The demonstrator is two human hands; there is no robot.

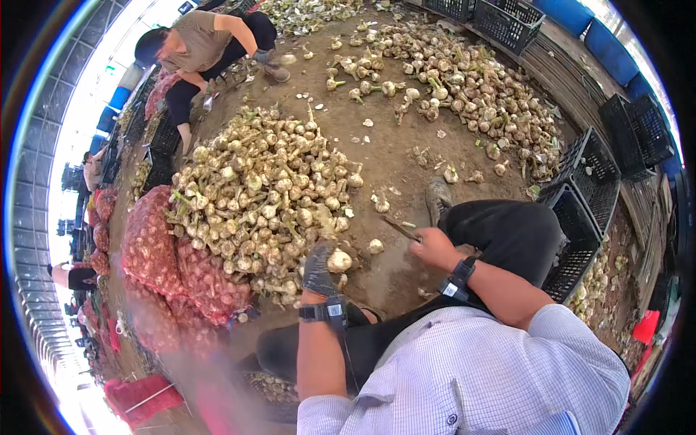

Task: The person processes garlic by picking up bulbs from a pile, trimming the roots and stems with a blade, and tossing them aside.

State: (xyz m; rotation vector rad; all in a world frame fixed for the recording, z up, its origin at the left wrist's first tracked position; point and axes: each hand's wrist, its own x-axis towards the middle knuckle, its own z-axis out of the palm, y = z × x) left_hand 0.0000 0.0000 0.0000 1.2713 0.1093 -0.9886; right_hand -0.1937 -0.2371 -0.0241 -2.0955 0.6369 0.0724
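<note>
A big heap of garlic bulbs (pixel 268 196) lies on the dirt floor in front of me. At its lower right edge is my left hand (pixel 319 272), in a dark glove, its fingers closed around a pale garlic bulb (pixel 338 261). Farther right, my bare right hand (pixel 433 248) is wrapped round the handle of a cutting tool (pixel 400 228), whose dark blade points up and left. A single bulb (pixel 375 246) rests on the ground between my hands.
Red mesh sacks (pixel 154 239) full of garlic stand left of the heap. Black crates (pixel 573 239) are at my right. Another garlic pile (pixel 471 87) spreads at the upper right. A person (pixel 210 43) crouches at the upper left.
</note>
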